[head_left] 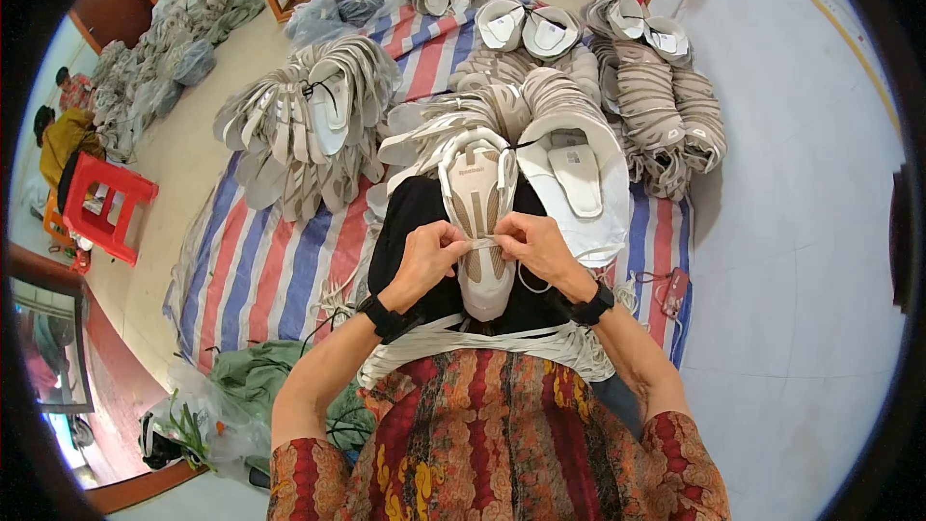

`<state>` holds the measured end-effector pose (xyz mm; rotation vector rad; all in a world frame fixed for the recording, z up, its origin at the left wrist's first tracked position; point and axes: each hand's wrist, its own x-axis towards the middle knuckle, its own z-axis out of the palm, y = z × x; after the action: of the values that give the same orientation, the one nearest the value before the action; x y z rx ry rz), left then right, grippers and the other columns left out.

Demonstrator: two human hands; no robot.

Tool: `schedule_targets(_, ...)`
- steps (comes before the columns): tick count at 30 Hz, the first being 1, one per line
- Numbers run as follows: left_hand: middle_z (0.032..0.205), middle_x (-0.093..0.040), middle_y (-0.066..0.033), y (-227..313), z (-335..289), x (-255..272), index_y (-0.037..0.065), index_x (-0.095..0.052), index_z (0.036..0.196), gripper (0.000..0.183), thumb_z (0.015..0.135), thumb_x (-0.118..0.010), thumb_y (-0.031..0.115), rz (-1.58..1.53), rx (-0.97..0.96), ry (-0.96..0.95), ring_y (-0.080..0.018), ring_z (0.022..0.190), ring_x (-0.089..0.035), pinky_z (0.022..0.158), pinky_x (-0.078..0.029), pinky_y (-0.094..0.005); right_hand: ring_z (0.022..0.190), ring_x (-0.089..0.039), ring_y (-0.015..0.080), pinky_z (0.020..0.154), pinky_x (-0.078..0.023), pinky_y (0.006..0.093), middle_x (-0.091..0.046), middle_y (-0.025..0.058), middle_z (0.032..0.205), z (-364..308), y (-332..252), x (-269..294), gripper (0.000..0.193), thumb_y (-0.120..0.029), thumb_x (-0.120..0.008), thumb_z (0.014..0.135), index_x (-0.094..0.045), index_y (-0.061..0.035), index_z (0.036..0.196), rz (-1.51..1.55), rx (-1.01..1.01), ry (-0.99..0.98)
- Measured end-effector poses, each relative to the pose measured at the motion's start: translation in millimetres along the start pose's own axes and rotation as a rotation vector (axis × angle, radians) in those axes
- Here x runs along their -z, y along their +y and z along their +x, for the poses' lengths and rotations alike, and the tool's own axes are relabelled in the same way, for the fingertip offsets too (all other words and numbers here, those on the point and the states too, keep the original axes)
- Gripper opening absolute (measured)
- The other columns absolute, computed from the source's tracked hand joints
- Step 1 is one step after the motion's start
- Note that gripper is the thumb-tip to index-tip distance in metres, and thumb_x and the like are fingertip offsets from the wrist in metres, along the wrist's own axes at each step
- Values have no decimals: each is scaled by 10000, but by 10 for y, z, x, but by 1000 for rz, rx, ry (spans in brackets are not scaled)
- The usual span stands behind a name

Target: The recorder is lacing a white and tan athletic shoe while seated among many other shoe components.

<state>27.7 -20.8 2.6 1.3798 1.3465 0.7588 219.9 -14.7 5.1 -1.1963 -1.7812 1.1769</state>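
Note:
A beige and brown shoe upper (487,291) lies over my lap, its toe pointing toward me. My left hand (426,259) pinches a pale shoelace (480,244) at the left side of the lacing area. Opposite it, my right hand (536,249) pinches the lace on the right side, thumb and forefinger together. The lace runs across the upper between the two hands, and a loose loop hangs below the right one. Just beyond are nested shoe uppers (579,159) with white linings, touching the upper on my lap. A bundle of white laces (415,355) hangs across my waist.
Striped sheeting (260,275) covers the floor, with piled uppers at left (309,116) and right (656,96). A red plastic stool (106,207) stands far left near a person in a mustard top (66,147). Green sacking (253,376) and a plastic bag (207,415) lie at lower left.

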Motion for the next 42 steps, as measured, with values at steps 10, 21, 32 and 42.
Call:
schedule_targets(10, 612, -575, -69, -82, 61, -35, -40, -554, 765, 142, 785, -596, 94, -41, -48, -86, -105, 503, -566, 448, -453, -238, 695, -542, 311, 614, -436, 374, -524, 130, 760, 66, 83, -134, 67, -81, -536, 781, -516, -18, 792, -384, 356, 81)
schedule_targets(21, 675, -527, -185, -72, 97, -59, -10, -501, 754, 173, 810, -561, 142, 490, -572, 12, -356, 634, -532, 555, -417, -401, 628, -559, 285, 569, -438, 350, -547, 154, 677, 104, 43, -62, 128, -107, -568, 768, -532, 15, 763, -239, 228, -18)
schedule_targets(32, 832, -582, -174, -2008, -1356, 3808, 35, -572, 974, 207, 802, -484, 110, 1431, 56, 827, -295, 815, -574, 692, -443, -407, 541, -463, 99, 504, -379, 271, -506, 42, 557, 144, 127, 237, 232, -193, -578, 805, -607, 30, 750, -72, -97, -289)
schedule_targets(42, 869, -614, -150, -736, 72, 1035, -13, -570, 967, 192, 810, -547, 96, 384, -524, 362, -289, 790, -589, 693, -463, -332, 540, -438, 68, 489, -351, 235, -500, -10, 572, 33, -22, 474, 234, -218, -571, 824, -614, -5, 739, -100, -224, -364)
